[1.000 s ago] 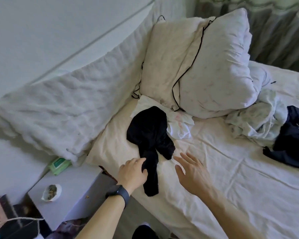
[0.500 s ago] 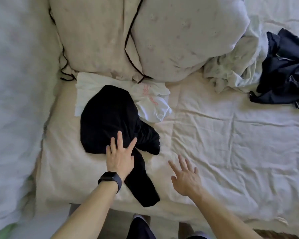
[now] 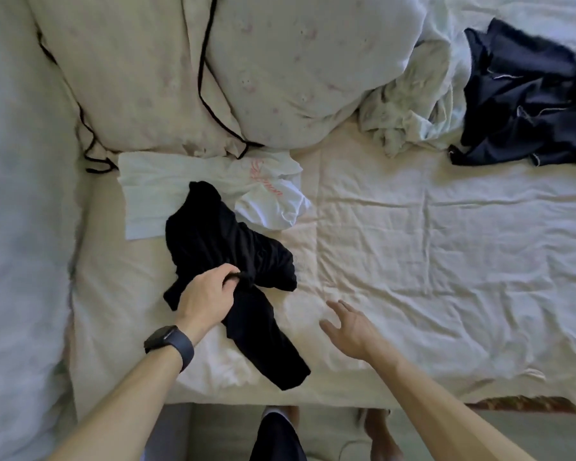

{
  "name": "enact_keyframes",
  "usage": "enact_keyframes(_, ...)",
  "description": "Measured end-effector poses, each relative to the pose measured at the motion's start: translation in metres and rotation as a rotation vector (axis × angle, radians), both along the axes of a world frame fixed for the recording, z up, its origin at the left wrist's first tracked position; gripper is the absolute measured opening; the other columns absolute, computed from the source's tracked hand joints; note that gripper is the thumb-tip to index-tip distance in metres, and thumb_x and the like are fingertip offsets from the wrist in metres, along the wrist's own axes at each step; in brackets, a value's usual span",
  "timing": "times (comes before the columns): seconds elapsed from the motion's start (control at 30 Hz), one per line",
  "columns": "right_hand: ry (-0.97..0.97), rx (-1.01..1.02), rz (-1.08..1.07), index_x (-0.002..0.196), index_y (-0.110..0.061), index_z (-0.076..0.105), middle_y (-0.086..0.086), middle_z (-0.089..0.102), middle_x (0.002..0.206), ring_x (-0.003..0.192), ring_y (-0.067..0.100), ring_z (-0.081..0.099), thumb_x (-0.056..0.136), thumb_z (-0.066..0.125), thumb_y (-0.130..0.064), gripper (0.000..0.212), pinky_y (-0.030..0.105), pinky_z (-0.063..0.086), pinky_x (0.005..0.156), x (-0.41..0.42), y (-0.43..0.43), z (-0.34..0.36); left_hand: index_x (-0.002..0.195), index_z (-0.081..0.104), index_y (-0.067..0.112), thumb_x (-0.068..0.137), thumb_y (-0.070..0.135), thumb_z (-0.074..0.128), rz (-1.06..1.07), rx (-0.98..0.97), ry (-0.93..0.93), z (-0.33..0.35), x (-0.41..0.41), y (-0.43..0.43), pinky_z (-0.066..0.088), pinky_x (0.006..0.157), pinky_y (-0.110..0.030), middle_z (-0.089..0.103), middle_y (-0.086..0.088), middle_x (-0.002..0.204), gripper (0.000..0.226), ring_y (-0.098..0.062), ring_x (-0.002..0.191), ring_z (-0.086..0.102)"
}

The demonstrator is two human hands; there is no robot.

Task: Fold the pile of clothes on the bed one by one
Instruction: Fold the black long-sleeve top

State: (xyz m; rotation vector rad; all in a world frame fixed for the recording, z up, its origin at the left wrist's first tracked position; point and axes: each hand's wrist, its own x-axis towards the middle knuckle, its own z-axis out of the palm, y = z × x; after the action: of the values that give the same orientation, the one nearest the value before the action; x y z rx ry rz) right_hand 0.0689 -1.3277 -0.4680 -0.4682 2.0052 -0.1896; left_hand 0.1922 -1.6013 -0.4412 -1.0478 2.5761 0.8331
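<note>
Half a second on, the left hand (image 3: 210, 294) no longer lies flat on the black garment (image 3: 226, 241): its fingers and thumb now curl into a bunch of the fabric (a dark smartwatch (image 3: 170, 344) sits on that wrist). The garment lies near the front edge of the wrinkled bed sheet (image 3: 446, 261), its top overlapping a white T-shirt (image 3: 160, 184) below the pillows (image 3: 140, 78). The right hand (image 3: 350, 327) is just beside it, fingers straight, loosely spread, holding nothing.
</note>
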Motion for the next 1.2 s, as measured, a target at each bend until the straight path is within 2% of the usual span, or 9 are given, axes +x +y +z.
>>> enact_keyframes(0.17, -0.001, -0.474, -0.330, 0.151, -0.049, 0.033, -0.021, 0.043, 0.151, 0.136, 0.002, 0.046, 0.079, 0.059, -0.082, 0.084, 0.023, 0.041, 0.098, -0.006, 0.019, 0.107, 0.096, 0.070, 0.036, 0.091, 0.031, 0.066, 0.074, 0.198, 0.316, 0.135, -0.047, 0.057, 0.047, 0.073, -0.009, 0.070, 0.027, 0.083, 0.008, 0.009, 0.084, 0.064)
enact_keyframes(0.27, -0.024, -0.746, -0.371, 0.142, -0.065, 0.032, -0.039, 0.043, 0.139, 0.114, -0.008, 0.060, 0.069, 0.069, -0.084, 0.083, 0.023, 0.055, 0.085, -0.027, 0.040, 0.184, 0.100, 0.073, 0.033, 0.092, 0.032, 0.065, 0.008, 0.320, 0.426, 0.217, -0.090, 0.107, 0.054, 0.077, -0.021, 0.074, 0.016, 0.089, 0.011, -0.002, 0.085, 0.069)
enact_keyframes(0.37, 0.023, -0.948, -0.356, 0.132, -0.060, 0.050, -0.038, 0.059, 0.119, 0.093, -0.001, 0.070, 0.076, 0.076, -0.063, 0.062, 0.019, 0.057, 0.064, -0.059, 0.073, 0.248, 0.104, 0.073, 0.017, 0.096, 0.019, 0.065, 0.005, 0.370, 0.532, 0.282, -0.130, 0.170, 0.059, 0.076, -0.032, 0.075, 0.000, 0.094, 0.012, -0.020, 0.085, 0.071)
enact_keyframes(0.5, 0.268, -0.991, -0.315, 0.096, -0.050, 0.065, -0.026, 0.071, 0.093, 0.076, 0.000, 0.068, 0.090, 0.071, -0.042, 0.012, 0.014, 0.049, 0.060, -0.109, 0.134, 0.297, 0.104, 0.071, 0.005, 0.097, 0.012, 0.063, 0.041, 0.398, 0.617, 0.339, -0.166, 0.249, 0.058, 0.073, -0.033, 0.073, -0.013, 0.095, 0.013, -0.028, 0.081, 0.069)
enact_keyframes(0.67, 0.511, -1.007, -0.319, 0.076, -0.046, 0.065, -0.022, 0.067, 0.071, 0.063, 0.003, 0.063, 0.091, 0.071, -0.042, 0.017, 0.010, 0.042, 0.054, -0.152, 0.212, 0.349, 0.097, 0.069, 0.006, 0.097, 0.006, 0.062, 0.055, 0.419, 0.747, 0.406, -0.200, 0.305, 0.048, 0.054, -0.013, 0.067, -0.004, 0.077, 0.007, -0.001, 0.056, 0.060)
enact_keyframes(0.83, 0.724, -1.043, -0.349, 0.084, -0.038, 0.063, -0.009, 0.063, 0.068, 0.064, 0.011, 0.060, 0.097, 0.063, -0.040, 0.013, 0.027, 0.047, 0.062, -0.201, 0.265, 0.415, 0.100, 0.071, 0.006, 0.097, 0.015, 0.063, 0.085, 0.310, 0.775, 0.455, -0.241, 0.323, 0.040, 0.047, -0.009, 0.074, -0.002, 0.079, 0.012, -0.005, 0.049, 0.064)
enact_keyframes(0.93, 0.890, -1.074, -0.370, 0.088, -0.036, 0.062, -0.016, 0.065, 0.075, 0.066, 0.006, 0.062, 0.099, 0.059, -0.040, 0.012, 0.032, 0.049, 0.066, -0.229, 0.282, 0.460, 0.102, 0.069, 0.008, 0.099, 0.019, 0.057, 0.121, 0.301, 0.751, 0.469, -0.260, 0.332, 0.041, 0.048, -0.016, 0.077, 0.000, 0.075, 0.017, -0.012, 0.055, 0.068)
enact_keyframes(1.1, 0.767, -1.209, -0.575, 0.082, -0.033, 0.062, -0.010, 0.071, 0.071, 0.057, 0.006, 0.067, 0.097, 0.063, -0.036, 0.015, 0.036, 0.052, 0.067, -0.259, 0.282, 0.526, 0.101, 0.054, 0.016, 0.100, 0.022, 0.052, 0.125, 0.374, 0.795, 0.478, -0.280, 0.357, 0.047, 0.051, -0.022, 0.077, 0.001, 0.093, 0.006, -0.018, 0.067, 0.072)
enact_keyframes(1.2, 0.680, -1.241, -0.614, 0.084, -0.031, 0.062, -0.008, 0.071, 0.068, 0.060, 0.009, 0.068, 0.097, 0.064, -0.036, 0.014, 0.045, 0.058, 0.075, -0.269, 0.274, 0.559, 0.110, 0.054, 0.023, 0.094, 0.028, 0.068, -0.047, 0.278, 0.907, 0.469, -0.284, 0.378, 0.051, 0.075, -0.023, 0.067, 0.007, 0.107, 0.022, -0.013, 0.092, 0.068)
